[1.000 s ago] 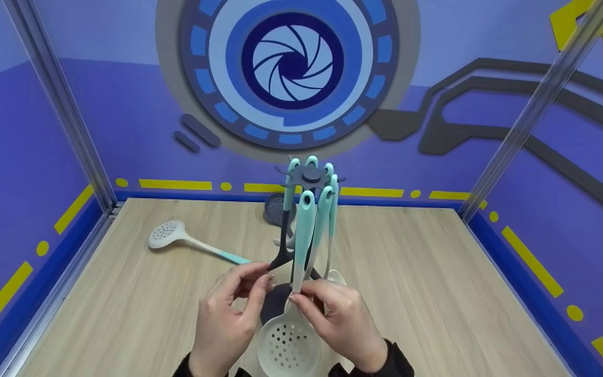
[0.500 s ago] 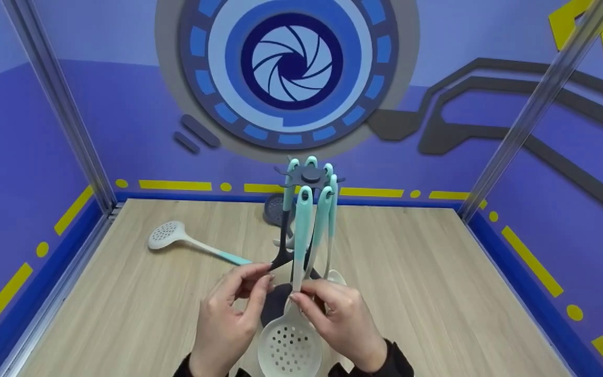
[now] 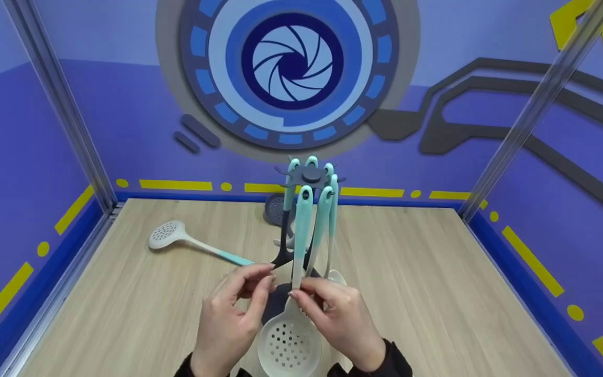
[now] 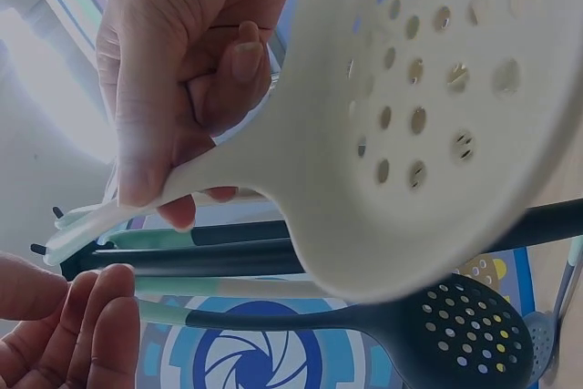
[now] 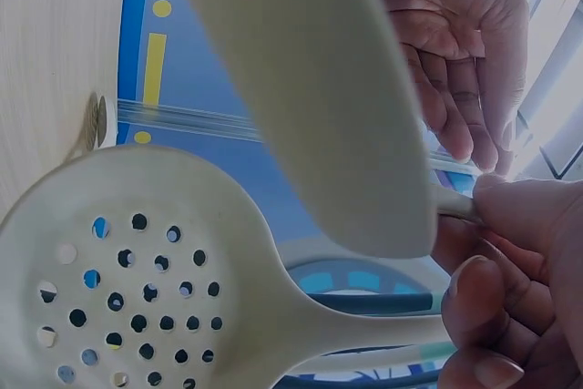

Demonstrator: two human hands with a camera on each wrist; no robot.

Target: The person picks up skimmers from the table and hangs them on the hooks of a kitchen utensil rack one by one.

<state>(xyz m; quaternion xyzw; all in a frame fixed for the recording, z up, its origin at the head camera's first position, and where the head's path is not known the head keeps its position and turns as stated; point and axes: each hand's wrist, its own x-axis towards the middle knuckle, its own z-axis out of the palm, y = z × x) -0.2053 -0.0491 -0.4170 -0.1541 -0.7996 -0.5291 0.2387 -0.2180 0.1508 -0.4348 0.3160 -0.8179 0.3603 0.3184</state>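
A white skimmer [image 3: 289, 343] with round holes and a mint handle [image 3: 303, 225] stands upright in front of a dark utensil rack [image 3: 311, 177]. A rack hook shows inside the hole at its handle's top. My right hand [image 3: 341, 317] pinches its pale neck between thumb and fingers. My left hand [image 3: 231, 314], fingers loosely bent around an empty gap, hovers left of the neck, its fingertips beside a dark utensil's neck [image 3: 282, 257]. Below, a dark utensil head [image 3: 276, 302] is partly covered by the skimmer. In the right wrist view another white skimmer [image 5: 137, 271] hangs behind the held one.
Several more mint-handled utensils hang around the rack, among them a dark skimmer [image 3: 275, 209] at the back. Another white skimmer [image 3: 167, 234] lies on the wooden table [image 3: 427, 293] to the left, its handle end behind my left hand. Blue walls [image 3: 453, 173] and metal posts [image 3: 537, 112] enclose the table.
The held skimmer's handle top has shifted slightly up and left, and its hole now has the hook in it. My right hand has risen a little; my left hand has barely moved.
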